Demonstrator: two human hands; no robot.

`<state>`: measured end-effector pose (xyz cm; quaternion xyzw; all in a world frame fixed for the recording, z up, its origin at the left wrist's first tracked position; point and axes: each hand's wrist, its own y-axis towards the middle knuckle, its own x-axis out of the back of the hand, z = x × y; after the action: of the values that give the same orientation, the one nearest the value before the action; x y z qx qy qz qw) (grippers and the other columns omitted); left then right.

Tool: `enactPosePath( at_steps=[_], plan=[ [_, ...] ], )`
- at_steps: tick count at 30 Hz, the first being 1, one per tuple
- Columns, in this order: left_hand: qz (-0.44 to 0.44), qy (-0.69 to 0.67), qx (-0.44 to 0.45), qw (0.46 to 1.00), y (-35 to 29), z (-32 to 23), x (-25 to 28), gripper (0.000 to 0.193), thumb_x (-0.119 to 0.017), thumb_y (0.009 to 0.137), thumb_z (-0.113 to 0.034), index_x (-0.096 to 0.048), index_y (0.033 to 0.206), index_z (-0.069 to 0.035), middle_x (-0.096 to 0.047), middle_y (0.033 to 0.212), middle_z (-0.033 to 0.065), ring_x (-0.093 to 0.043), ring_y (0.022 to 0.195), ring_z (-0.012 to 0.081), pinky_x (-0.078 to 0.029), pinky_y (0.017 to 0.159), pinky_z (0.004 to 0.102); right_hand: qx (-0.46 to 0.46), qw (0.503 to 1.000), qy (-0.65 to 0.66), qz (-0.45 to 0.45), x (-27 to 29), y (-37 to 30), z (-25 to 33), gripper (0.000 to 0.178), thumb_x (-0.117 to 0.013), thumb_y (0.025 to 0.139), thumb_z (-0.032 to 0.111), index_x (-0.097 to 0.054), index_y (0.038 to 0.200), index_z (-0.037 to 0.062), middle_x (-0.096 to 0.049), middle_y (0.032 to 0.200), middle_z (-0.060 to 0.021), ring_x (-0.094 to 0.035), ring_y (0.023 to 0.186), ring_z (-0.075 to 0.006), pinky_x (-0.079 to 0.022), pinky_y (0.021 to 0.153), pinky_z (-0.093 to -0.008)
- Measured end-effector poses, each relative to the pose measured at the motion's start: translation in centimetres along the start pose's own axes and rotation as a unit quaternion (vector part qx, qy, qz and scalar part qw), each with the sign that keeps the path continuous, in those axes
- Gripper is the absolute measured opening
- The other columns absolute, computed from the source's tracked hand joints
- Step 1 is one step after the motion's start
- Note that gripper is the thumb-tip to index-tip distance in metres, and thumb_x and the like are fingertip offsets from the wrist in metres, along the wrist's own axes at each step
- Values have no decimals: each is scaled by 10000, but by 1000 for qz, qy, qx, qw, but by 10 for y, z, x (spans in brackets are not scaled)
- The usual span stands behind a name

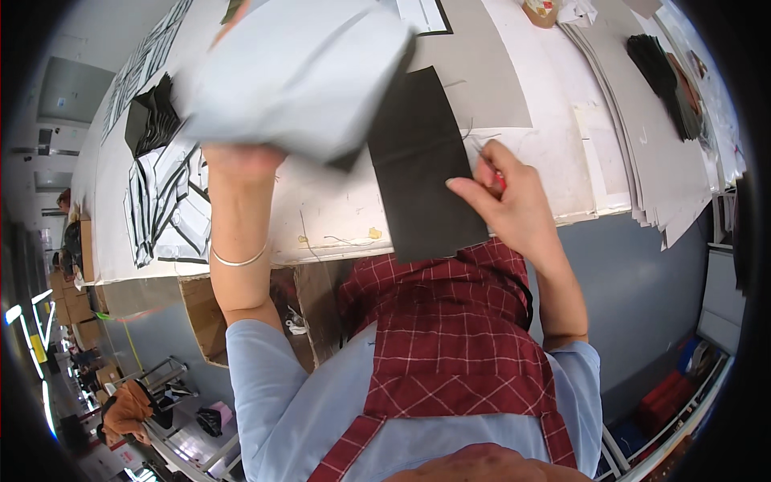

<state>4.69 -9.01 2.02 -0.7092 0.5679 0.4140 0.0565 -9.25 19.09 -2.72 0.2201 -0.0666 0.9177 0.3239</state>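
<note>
A white panel with a black edge (301, 76) is lifted over the table, smeared by motion. My left hand (245, 158) is at its near edge and holds it; most of the fingers are hidden behind the panel. Beside it, a flat black fabric piece (426, 161) lies across the table's front edge, its near end over my lap. Closed around a small red-handled tool (500, 181), my right hand (514, 201) is at the right edge of the black piece. The tool's working end is mostly hidden by the fingers.
Left of my left arm lie white pieces with black borders (169, 205) and a folded black stack (151, 119). Grey sheets (654, 161) are stacked at the right, with dark pieces (662, 84) on top. A cardboard box (205, 321) stands below the table (321, 217).
</note>
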Motion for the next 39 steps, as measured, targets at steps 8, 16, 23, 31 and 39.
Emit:
enactPosePath(
  at_steps=[8,16,23,31,39],
  plan=[
    [-11,413,419,808,-72,38,-43,231,-611,1016,-216,-664,931,-8,-709,701,74,-572,515,70,-417,463,210,13,982,83,-166,50,-15,-22,178,-635,967,124,-566,835,27,-626,728,0,-395,634,-27,-322,558,-208],
    [-11,707,134,694,-69,28,-24,146,-710,894,-50,-706,1040,-48,-700,881,26,-639,798,119,-467,600,258,308,934,-171,69,-3,-6,-5,220,-747,773,101,-561,880,53,-712,1107,-76,-675,655,-156,-524,566,-306],
    [107,750,71,649,-54,45,-10,106,-715,862,-57,-692,966,-52,-637,877,65,-600,845,250,-481,685,343,356,885,-275,122,-28,3,9,328,-786,726,187,-530,895,70,-665,1298,-110,-654,595,-155,-542,562,-297],
    [114,757,73,639,-55,50,-13,75,-683,887,-79,-636,932,-42,-614,875,86,-591,848,302,-478,736,390,338,889,-285,117,-34,3,7,293,-778,741,181,-539,867,69,-658,1318,-128,-627,562,-149,-540,558,-295],
    [46,745,84,660,-69,46,-11,77,-673,887,-31,-630,949,-13,-604,893,112,-595,866,290,-487,760,370,354,881,-297,104,-35,2,2,252,-764,748,168,-550,841,76,-663,1314,-115,-617,553,-142,-537,553,-292]
  ],
)
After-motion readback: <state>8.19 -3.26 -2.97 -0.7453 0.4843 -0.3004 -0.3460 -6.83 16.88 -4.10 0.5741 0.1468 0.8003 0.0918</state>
